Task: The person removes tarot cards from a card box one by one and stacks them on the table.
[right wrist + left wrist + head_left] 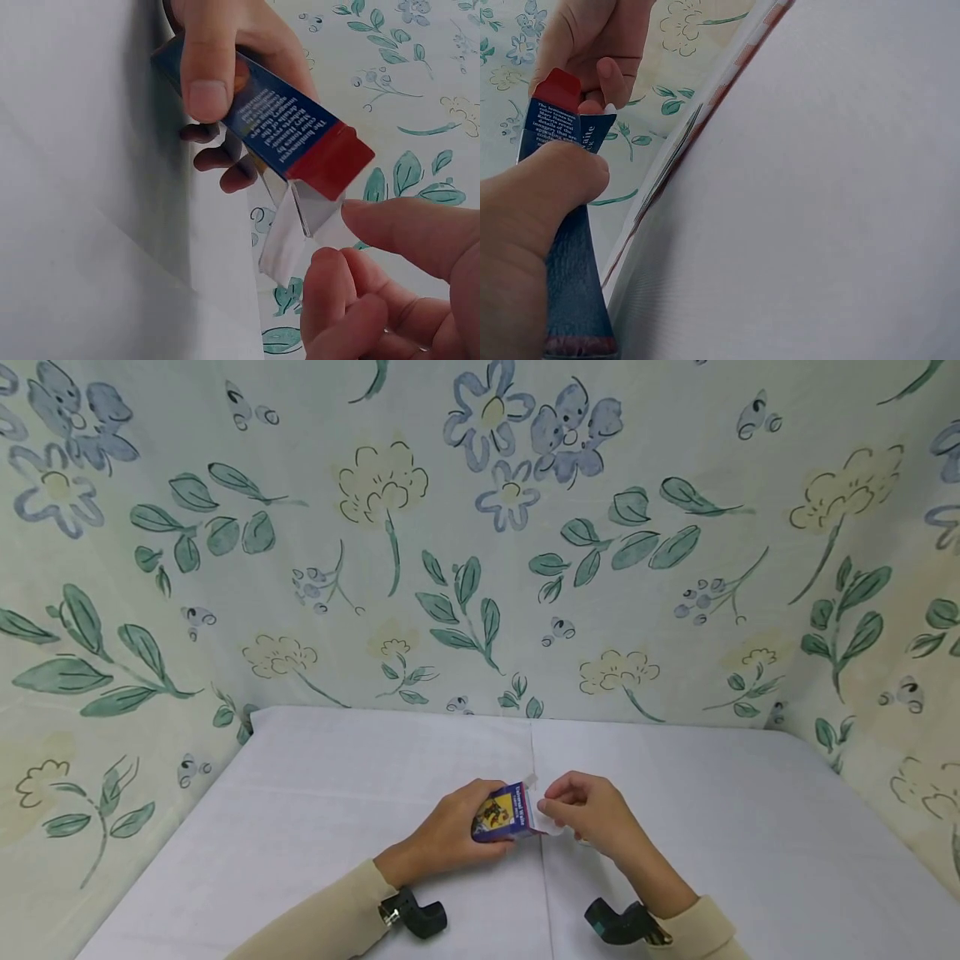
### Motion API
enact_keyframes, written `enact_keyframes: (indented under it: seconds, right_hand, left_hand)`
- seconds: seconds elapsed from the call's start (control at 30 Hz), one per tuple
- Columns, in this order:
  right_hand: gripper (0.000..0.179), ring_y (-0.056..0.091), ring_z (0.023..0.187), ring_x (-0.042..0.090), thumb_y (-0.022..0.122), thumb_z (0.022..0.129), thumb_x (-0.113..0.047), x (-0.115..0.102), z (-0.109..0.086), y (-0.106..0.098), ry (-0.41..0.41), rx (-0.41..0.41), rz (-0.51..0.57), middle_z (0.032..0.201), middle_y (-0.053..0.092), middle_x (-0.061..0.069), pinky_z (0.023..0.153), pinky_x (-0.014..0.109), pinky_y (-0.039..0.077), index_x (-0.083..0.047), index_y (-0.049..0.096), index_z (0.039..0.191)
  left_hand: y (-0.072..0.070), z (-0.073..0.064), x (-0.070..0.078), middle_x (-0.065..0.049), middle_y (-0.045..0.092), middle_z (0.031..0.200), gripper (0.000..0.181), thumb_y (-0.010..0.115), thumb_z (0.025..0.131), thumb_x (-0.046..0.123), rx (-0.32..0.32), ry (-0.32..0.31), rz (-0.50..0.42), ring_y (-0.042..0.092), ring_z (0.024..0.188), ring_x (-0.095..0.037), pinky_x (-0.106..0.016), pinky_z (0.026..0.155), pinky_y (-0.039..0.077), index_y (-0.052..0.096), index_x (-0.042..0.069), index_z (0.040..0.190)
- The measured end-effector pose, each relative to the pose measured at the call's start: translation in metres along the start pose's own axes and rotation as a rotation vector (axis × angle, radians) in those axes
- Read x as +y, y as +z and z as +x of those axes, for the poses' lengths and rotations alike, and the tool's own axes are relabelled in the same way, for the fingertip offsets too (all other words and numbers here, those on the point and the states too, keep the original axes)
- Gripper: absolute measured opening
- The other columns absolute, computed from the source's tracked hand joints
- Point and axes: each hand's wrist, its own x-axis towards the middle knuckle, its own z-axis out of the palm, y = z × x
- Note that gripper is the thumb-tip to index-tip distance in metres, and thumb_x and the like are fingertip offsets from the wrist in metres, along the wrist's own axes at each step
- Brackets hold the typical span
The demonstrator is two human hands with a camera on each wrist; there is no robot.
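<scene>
My left hand [453,827] grips a blue card box [497,814] with a yellow picture panel, thumb along one side. Its printed title reads "Universal Waite". The box's end is open, with a red-lined flap [334,161] and white flaps [285,236] standing out. Close to that end is my right hand [592,810]. Its thumb touches or nearly touches a flap's edge, and the index fingertip sits a little apart from the thumb. The inside of the box is mostly hidden. A thin flat thing [667,161] lies on the table, seen nearly edge-on; its kind is unclear.
A white cloth [337,777] with a crease down its middle covers the table. Behind and beside it hangs a floral curtain [480,610]. Each wrist carries a black camera mount, the left mount [420,917] and the right mount [618,922].
</scene>
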Motion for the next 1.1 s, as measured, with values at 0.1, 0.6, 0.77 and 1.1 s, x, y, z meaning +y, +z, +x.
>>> enact_keyframes:
  seconds: [0.1, 0.6, 0.77, 1.1]
  right_hand:
    - [0.017, 0.055, 0.065, 0.022, 0.077, 0.082, -0.022, 0.001, -0.001, 0.004, -0.021, -0.010, -0.022, 0.072, 0.062, 0.001, 0.051, 0.029, 0.046, -0.011, 0.066, 0.088]
    - [0.026, 0.053, 0.060, 0.015, 0.077, 0.079, -0.024, 0.008, -0.003, 0.019, -0.010, -0.012, -0.108, 0.066, 0.061, 0.000, 0.051, 0.030, 0.043, -0.009, 0.059, 0.090]
    - [0.027, 0.053, 0.056, 0.017, 0.078, 0.080, -0.027, 0.005, -0.003, 0.014, 0.016, -0.030, -0.102, 0.062, 0.060, 0.001, 0.049, 0.029, 0.042, -0.010, 0.059, 0.089]
    - [0.022, 0.051, 0.054, 0.019, 0.074, 0.083, -0.021, 0.003, -0.002, 0.005, 0.050, -0.032, -0.081, 0.061, 0.060, 0.003, 0.051, 0.029, 0.044, -0.008, 0.058, 0.090]
  left_hand:
    - [0.000, 0.000, -0.001, 0.004, 0.056, 0.118, 0.074, 0.074, 0.080, 0.050, 0.001, 0.008, -0.008, 0.053, 0.096, -0.005, -0.022, 0.081, 0.048, 0.043, 0.015, 0.137]
    - [-0.001, 0.000, 0.000, 0.005, 0.055, 0.123, 0.072, 0.074, 0.080, 0.048, -0.031, 0.012, -0.017, 0.052, 0.100, -0.005, -0.024, 0.086, 0.048, 0.042, 0.018, 0.137]
    - [0.000, 0.000, 0.001, 0.005, 0.055, 0.122, 0.072, 0.075, 0.079, 0.047, -0.034, -0.002, -0.012, 0.052, 0.100, -0.004, -0.024, 0.086, 0.048, 0.043, 0.018, 0.137]
    - [-0.001, 0.000, 0.002, 0.005, 0.055, 0.122, 0.073, 0.075, 0.080, 0.048, -0.026, -0.013, 0.014, 0.052, 0.100, -0.004, -0.024, 0.086, 0.048, 0.043, 0.017, 0.138]
